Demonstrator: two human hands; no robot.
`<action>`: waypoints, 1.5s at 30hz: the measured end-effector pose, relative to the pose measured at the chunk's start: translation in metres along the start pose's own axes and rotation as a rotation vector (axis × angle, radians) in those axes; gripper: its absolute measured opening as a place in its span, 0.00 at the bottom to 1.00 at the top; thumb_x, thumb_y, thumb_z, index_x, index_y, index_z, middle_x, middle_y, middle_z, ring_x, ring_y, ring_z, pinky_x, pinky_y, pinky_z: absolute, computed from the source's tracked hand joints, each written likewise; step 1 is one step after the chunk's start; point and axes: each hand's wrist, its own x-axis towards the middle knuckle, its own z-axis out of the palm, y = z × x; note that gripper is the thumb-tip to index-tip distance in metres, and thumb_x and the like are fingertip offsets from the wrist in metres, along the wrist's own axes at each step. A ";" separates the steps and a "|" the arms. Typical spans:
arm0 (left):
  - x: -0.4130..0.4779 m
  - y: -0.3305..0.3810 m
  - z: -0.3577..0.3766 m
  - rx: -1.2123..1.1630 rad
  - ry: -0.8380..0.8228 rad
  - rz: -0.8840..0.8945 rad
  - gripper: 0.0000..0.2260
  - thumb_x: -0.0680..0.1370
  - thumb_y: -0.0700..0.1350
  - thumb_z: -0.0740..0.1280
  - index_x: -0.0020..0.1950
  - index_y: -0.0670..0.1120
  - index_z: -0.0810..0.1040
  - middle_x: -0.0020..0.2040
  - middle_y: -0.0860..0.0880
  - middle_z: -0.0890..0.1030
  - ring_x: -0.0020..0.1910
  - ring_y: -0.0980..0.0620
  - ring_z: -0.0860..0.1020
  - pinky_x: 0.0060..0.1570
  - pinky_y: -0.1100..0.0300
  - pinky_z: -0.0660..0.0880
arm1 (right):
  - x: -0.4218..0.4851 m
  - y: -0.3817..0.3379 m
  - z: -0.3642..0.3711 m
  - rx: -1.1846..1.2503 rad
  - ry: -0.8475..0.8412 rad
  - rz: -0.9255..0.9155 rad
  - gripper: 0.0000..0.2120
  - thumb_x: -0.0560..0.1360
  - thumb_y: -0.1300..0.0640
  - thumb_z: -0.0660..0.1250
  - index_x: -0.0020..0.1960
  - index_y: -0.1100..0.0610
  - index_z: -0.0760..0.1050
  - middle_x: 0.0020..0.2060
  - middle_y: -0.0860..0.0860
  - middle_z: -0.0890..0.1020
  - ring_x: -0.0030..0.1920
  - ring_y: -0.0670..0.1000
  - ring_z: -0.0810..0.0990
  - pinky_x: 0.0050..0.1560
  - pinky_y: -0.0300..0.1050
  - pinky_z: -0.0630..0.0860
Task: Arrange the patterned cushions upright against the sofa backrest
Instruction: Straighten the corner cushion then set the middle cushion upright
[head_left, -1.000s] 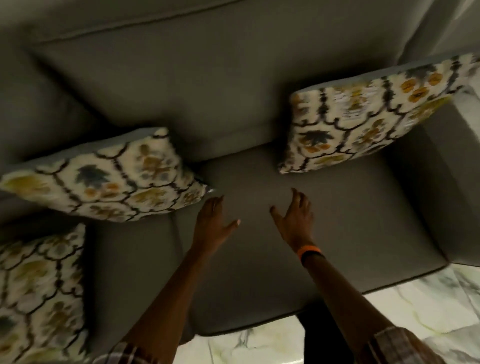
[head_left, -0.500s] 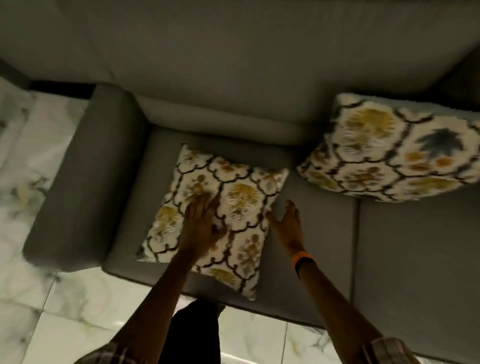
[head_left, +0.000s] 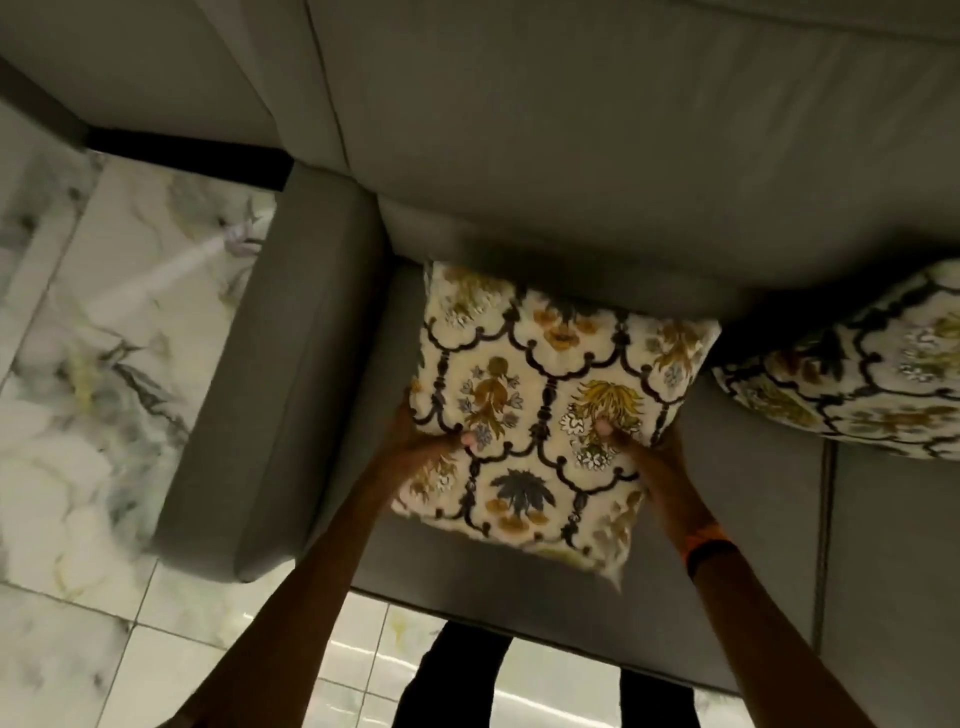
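A cream cushion with dark scalloped lines and yellow flowers (head_left: 540, 384) is held above the left seat of the grey sofa, its top edge touching the backrest (head_left: 571, 171). My left hand (head_left: 421, 447) grips its left side, thumb on the front. My right hand (head_left: 644, 452), with an orange wristband, grips its right side the same way. The cushion tilts back, its lower edge lifted off the seat. A second patterned cushion (head_left: 862, 384) leans against the backrest at the right edge.
The sofa's left armrest (head_left: 260, 395) stands close beside the held cushion. Bare grey seat (head_left: 883, 561) stretches to the right. Marble floor tiles (head_left: 93, 415) lie left of and in front of the sofa. My dark trouser legs show at the bottom.
The cushion lay flat on the left seat with my left hand on it. Both hands now grip its sides and have raised it toward the backrest.
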 end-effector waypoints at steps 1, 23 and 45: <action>0.003 0.014 -0.010 -0.018 0.031 0.047 0.39 0.58 0.53 0.83 0.61 0.73 0.67 0.55 0.73 0.71 0.57 0.69 0.73 0.46 0.74 0.71 | 0.002 -0.014 0.009 0.005 -0.003 -0.076 0.37 0.69 0.58 0.80 0.74 0.46 0.71 0.66 0.47 0.83 0.65 0.50 0.83 0.57 0.49 0.83; 0.047 0.060 -0.018 0.070 0.394 0.139 0.55 0.67 0.41 0.81 0.81 0.43 0.45 0.82 0.43 0.55 0.80 0.44 0.58 0.71 0.61 0.60 | 0.071 -0.037 0.084 -0.283 0.044 -0.119 0.54 0.66 0.62 0.82 0.82 0.58 0.53 0.78 0.58 0.66 0.78 0.60 0.66 0.77 0.59 0.66; 0.016 0.176 0.439 0.105 -0.181 0.549 0.53 0.62 0.28 0.81 0.78 0.37 0.52 0.77 0.38 0.63 0.77 0.42 0.65 0.75 0.43 0.66 | 0.054 -0.067 -0.452 -0.239 0.289 -0.301 0.47 0.65 0.66 0.81 0.78 0.65 0.60 0.75 0.60 0.71 0.75 0.58 0.73 0.70 0.62 0.74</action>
